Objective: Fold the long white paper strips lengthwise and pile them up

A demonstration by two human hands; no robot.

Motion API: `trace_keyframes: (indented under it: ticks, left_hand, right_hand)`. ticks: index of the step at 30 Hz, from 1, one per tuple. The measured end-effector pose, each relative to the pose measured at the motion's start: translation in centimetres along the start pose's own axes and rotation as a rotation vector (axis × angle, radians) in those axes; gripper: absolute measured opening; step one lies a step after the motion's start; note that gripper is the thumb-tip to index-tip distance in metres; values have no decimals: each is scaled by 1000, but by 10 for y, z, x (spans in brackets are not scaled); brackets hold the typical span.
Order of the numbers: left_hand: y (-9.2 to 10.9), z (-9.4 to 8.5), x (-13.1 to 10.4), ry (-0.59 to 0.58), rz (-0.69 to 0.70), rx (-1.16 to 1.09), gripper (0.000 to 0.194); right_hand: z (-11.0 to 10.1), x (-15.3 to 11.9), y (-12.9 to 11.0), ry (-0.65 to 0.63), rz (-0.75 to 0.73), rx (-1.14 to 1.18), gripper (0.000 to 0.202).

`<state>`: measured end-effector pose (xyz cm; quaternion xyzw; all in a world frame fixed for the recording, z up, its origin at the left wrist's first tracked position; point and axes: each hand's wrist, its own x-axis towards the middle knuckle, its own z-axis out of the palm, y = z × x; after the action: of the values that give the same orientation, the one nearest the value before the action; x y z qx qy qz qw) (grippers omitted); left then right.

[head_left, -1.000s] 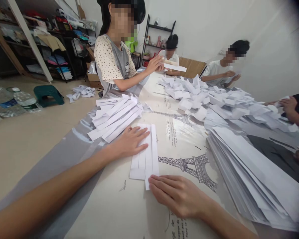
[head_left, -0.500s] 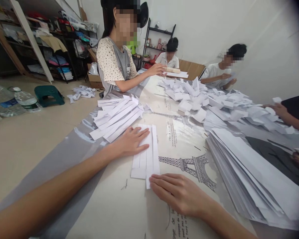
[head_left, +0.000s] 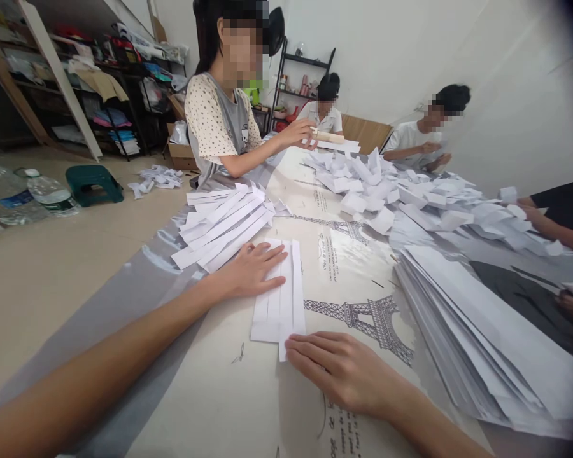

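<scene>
A lined white paper sheet (head_left: pixel 267 321) lies on the printed tablecloth in front of me. Along its right side runs a narrow paper strip (head_left: pixel 295 280), whose lower end reaches past the sheet's bottom edge. My left hand (head_left: pixel 253 270) rests flat on the sheet with its fingers spread. My right hand (head_left: pixel 344 369) has its fingers together at the strip's lower right edge, pinching it; the thumb is hidden. Beyond my left hand lies a pile of loose paper strips (head_left: pixel 224 226). A thick stack of white paper (head_left: pixel 477 337) is right of my right hand.
A heap of folded paper pieces (head_left: pixel 386 184) covers the far right of the table. Across it, a co-worker (head_left: pixel 224 127) holds a wooden piece and paper. Other people sit further back and at right. A green stool (head_left: pixel 94 184) and bottles (head_left: pixel 52 191) stand on the floor.
Both my hands and the paper under them have hardly moved. The co-worker's hand with the wooden piece has shifted slightly, and the person at right has moved an arm.
</scene>
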<state>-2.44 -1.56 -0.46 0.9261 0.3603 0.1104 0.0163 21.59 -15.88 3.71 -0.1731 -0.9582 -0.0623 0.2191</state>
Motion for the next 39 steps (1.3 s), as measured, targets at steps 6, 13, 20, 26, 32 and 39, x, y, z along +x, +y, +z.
trace_keyframes:
  ticks: [6,13,20,26,32,39]
  left_hand:
    - [4,-4,0,11,1,-2,57]
    - [4,-1,0,19,-15,-4,56]
    - [6,0,-1,32,-22,27,54]
    - [6,0,-1,45,-31,4,55]
    - [7,-1,0,44,-30,3,55]
    - [8,-3,0,26,-38,11,52]
  right_hand:
    - [-3,-4,1,-12,19,25,24]
    - [3,-6,-5,0,10,-23,21]
    - [14,-4,-13,58,22,-29,23]
    - [18,-6,-13,39,85,17,23]
    - [28,-7,-12,19,306,184,19]
    - [31,-4,-3,69,500,517,15]
